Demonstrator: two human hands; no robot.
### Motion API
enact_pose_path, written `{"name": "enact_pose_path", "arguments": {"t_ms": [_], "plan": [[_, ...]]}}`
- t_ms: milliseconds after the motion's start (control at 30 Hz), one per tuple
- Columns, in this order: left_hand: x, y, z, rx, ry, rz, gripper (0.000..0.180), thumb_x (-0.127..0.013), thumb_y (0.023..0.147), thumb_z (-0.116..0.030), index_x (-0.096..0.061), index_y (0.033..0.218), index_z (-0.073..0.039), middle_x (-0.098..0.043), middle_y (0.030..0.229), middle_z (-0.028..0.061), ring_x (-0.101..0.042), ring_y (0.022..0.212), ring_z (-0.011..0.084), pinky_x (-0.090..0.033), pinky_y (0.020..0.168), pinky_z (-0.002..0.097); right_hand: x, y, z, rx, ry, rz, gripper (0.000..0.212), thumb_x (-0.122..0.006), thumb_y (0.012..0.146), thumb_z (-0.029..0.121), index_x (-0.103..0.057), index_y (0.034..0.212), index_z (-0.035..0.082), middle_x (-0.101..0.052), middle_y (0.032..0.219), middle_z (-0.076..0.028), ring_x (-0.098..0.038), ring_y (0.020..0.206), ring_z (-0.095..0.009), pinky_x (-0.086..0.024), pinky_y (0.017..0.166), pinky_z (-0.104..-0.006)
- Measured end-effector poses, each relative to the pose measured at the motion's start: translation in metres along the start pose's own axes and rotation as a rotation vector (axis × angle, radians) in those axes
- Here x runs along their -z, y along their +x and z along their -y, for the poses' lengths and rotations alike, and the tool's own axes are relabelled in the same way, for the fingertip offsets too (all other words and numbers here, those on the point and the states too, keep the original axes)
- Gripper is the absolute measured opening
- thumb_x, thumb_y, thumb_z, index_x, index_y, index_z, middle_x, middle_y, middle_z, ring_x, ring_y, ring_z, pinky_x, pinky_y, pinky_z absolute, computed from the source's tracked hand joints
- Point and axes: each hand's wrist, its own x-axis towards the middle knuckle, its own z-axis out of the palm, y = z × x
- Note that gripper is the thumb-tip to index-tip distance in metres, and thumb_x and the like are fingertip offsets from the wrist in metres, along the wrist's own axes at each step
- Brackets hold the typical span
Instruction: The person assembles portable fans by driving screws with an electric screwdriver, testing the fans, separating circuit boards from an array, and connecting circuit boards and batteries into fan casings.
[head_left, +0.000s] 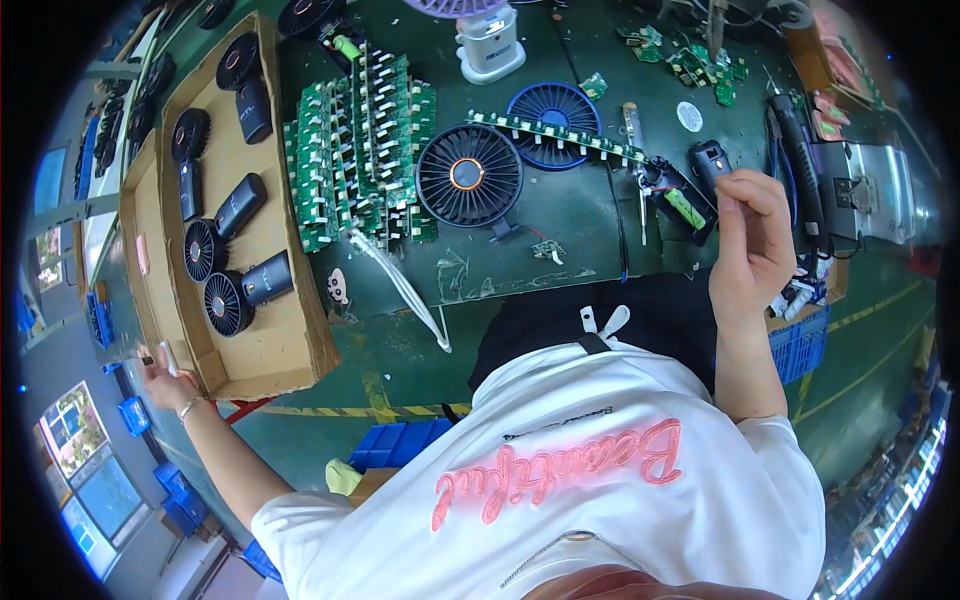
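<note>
My right hand point(752, 235) is raised near the table's front edge, its thumb and fingers closed in a pinch; anything between them is too small to make out. Just beyond it are a black handle shell point(710, 160) and an opened fan handle point(692, 222) with a green battery point(685, 208) inside. My left hand point(172, 385) reaches out far left, at the near corner of a cardboard tray point(265, 380). Its fingers are closed around something small that I cannot identify. Several handheld fans point(228, 303) lie in the tray. A black round fan head point(468, 175) rests mid-table.
Stacked green circuit boards point(365, 150) stand beside the tray, with white wires point(405, 290) in front. A circuit board strip point(560, 135) crosses a blue fan grille point(553, 108). A white fan base point(490, 48), loose boards point(700, 70) and a black-handled tool point(795, 165) lie farther round.
</note>
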Motion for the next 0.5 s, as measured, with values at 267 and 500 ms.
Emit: {"name": "enact_pose_path", "arguments": {"t_ms": [267, 500], "plan": [[0.129, -0.236, -0.274, -0.456, -1.011, -0.062, 0.023, -0.05, 0.095, -0.009, -0.051, 0.113, 0.004, -0.058, 0.093, 0.0104, -0.057, 0.077, 0.0151, -0.05, 0.072, 0.0284, -0.02, 0.005, 0.03, -0.056, 0.252, 0.135, 0.018, -0.056, 0.084, -0.012, -0.062, 0.099, -0.004, -0.059, 0.101, -0.013, -0.056, 0.088, -0.017, -0.044, 0.077, -0.0247], [0.102, -0.413, -0.337, -0.274, -1.323, 1.127, 0.029, -0.049, 0.09, 0.007, -0.039, 0.116, 0.0, -0.06, 0.093, 0.0122, -0.062, 0.081, 0.0143, -0.052, 0.072, 0.0247, -0.035, 0.002, 0.069, 0.029, 0.319, 0.556, 0.023, -0.063, 0.078, -0.008, -0.066, 0.099, -0.002, -0.06, 0.088, -0.013, -0.059, 0.075, -0.021, -0.046, 0.062, -0.0291]]}}
